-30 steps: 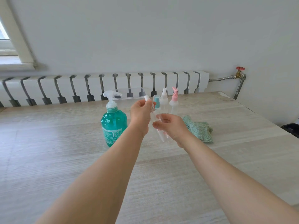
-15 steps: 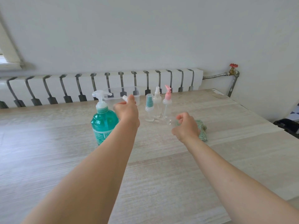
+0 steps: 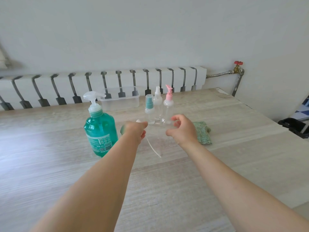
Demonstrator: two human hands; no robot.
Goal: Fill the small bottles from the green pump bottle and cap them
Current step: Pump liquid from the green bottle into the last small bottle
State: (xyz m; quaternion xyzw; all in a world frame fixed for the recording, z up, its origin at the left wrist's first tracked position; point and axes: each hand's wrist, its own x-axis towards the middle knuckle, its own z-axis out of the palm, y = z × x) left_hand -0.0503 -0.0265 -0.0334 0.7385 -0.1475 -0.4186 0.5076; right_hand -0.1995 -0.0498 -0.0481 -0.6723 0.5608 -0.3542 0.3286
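Observation:
The green pump bottle (image 3: pixel 100 131) stands left of centre on the wooden table (image 3: pixel 50 164). My left hand (image 3: pixel 135 131), just right of it, grips a white pump cap (image 3: pixel 138 121) whose thin dip tube (image 3: pixel 153 148) slants down toward the table. My right hand (image 3: pixel 182 129) curls thumb and fingers around what looks like a clear open small bottle (image 3: pixel 169 127), which is hard to make out. Behind the hands stand three capped small bottles: teal-topped (image 3: pixel 149 106), white-topped (image 3: pixel 158 97) and pink-topped (image 3: pixel 168 101).
A clear plastic tub (image 3: pixel 120 101) sits at the table's back edge before the radiator (image 3: pixel 100 84). A folded green cloth (image 3: pixel 203 131) lies right of my right hand. A dark object (image 3: pixel 294 126) shows past the table's right edge.
The hands drew apart after the white pump cap came off the small bottle. My left hand carried the cap left, then lowered it beside the green bottle. The view tilted down slightly.

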